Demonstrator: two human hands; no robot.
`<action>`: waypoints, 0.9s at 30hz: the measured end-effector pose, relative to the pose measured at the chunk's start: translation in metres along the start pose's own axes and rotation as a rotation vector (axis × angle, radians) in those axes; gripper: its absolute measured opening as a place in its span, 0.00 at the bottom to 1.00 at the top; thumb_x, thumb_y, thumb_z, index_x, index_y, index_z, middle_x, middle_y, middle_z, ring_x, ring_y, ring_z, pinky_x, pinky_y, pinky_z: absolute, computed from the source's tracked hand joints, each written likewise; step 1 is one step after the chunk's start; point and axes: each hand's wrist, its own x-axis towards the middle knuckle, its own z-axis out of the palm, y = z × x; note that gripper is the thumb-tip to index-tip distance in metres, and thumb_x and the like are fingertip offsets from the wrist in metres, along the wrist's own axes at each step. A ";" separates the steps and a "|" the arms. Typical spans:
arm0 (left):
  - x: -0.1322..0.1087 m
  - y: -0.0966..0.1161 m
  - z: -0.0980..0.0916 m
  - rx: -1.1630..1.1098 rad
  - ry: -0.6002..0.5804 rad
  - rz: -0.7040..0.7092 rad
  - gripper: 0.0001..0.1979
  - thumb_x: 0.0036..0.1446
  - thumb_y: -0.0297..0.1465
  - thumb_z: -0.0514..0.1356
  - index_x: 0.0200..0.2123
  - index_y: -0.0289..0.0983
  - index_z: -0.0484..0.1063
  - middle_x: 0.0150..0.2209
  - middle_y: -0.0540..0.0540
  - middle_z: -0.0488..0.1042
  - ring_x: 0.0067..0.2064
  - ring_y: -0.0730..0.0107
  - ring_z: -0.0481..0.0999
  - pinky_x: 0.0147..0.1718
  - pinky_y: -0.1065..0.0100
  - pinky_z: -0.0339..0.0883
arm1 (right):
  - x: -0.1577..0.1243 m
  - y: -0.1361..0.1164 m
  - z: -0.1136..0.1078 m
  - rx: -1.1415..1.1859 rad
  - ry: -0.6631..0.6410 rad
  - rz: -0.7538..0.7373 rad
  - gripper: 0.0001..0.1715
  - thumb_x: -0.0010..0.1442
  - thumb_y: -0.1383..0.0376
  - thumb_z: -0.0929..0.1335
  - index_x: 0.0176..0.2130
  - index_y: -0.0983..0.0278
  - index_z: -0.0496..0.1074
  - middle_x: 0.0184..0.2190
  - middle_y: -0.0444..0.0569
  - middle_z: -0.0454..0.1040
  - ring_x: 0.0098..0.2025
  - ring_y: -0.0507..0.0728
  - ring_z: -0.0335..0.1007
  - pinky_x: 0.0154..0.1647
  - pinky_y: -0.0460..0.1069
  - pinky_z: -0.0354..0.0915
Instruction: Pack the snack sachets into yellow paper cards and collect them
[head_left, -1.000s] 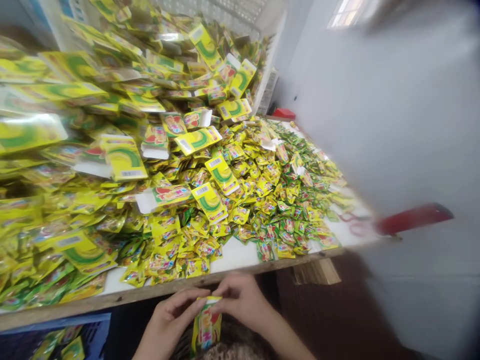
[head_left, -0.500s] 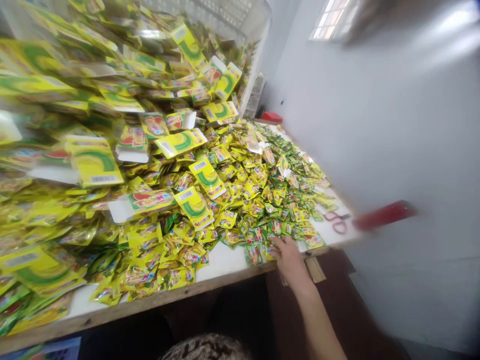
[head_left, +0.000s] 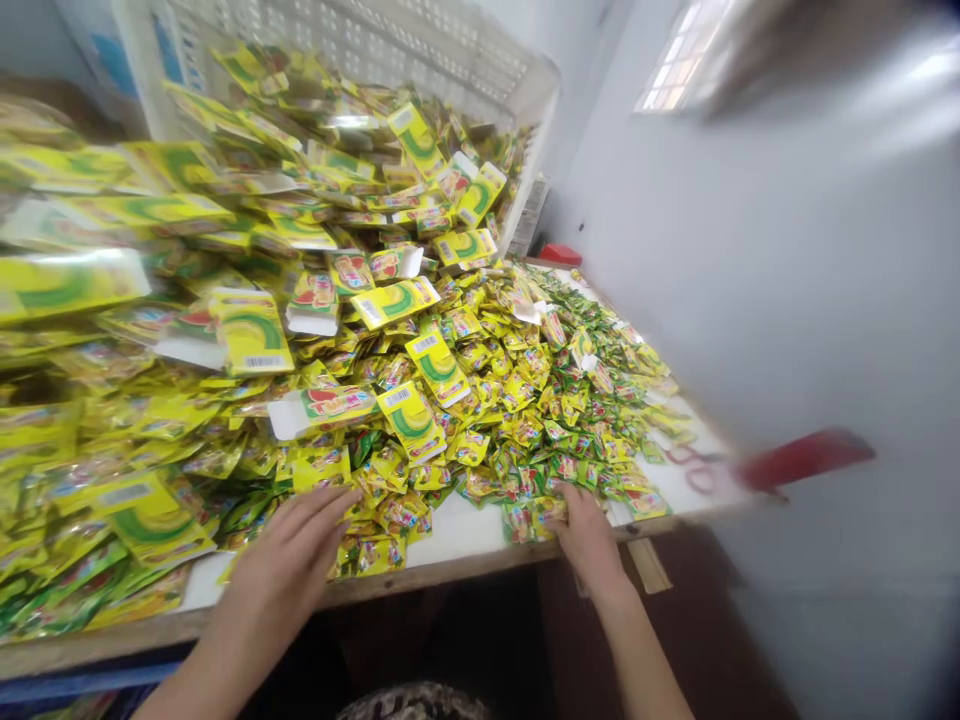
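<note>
Touching pkts point(head_left: 541, 519) w/ hands point(head_left: 586, 538), prob.

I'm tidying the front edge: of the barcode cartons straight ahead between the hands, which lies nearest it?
The carton just right of the white-flapped box; its barcode neighbour lies farther back.

No word reads clearly: the lettering on the open carton point(head_left: 336, 403) left of centre and the sachets point(head_left: 517, 522) at near right is blurred, and the barcode point(head_left: 264, 363) on the yellow carton point(head_left: 251, 330) farther left gives no legible number
</note>
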 end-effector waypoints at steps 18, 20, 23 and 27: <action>0.068 0.038 0.037 -0.299 0.001 -0.346 0.18 0.58 0.43 0.59 0.47 0.39 0.72 0.42 0.46 0.81 0.42 0.56 0.79 0.41 0.64 0.71 | 0.040 -0.005 -0.057 0.051 -0.106 -0.284 0.18 0.57 0.75 0.65 0.43 0.62 0.77 0.38 0.51 0.75 0.44 0.57 0.68 0.48 0.51 0.62; 0.041 0.050 0.044 -0.430 -0.086 -0.427 0.17 0.57 0.43 0.61 0.45 0.40 0.73 0.40 0.48 0.82 0.41 0.58 0.80 0.39 0.66 0.71 | 0.042 -0.020 -0.052 0.029 -0.219 -0.392 0.16 0.55 0.77 0.66 0.35 0.60 0.78 0.33 0.48 0.75 0.41 0.56 0.68 0.45 0.49 0.61; 0.012 0.057 0.065 -0.624 -0.215 -0.483 0.16 0.57 0.42 0.62 0.44 0.40 0.74 0.41 0.48 0.81 0.43 0.60 0.80 0.40 0.68 0.73 | 0.042 -0.044 -0.031 -0.013 -0.364 -0.522 0.14 0.49 0.79 0.67 0.25 0.62 0.76 0.29 0.46 0.73 0.36 0.54 0.67 0.42 0.47 0.60; -0.001 0.046 0.090 -0.735 -0.172 -0.568 0.20 0.60 0.41 0.58 0.51 0.37 0.68 0.50 0.42 0.77 0.52 0.56 0.76 0.50 0.62 0.70 | 0.043 -0.059 -0.005 -0.056 -0.438 -0.582 0.16 0.48 0.82 0.66 0.28 0.64 0.75 0.31 0.47 0.74 0.39 0.54 0.67 0.44 0.46 0.60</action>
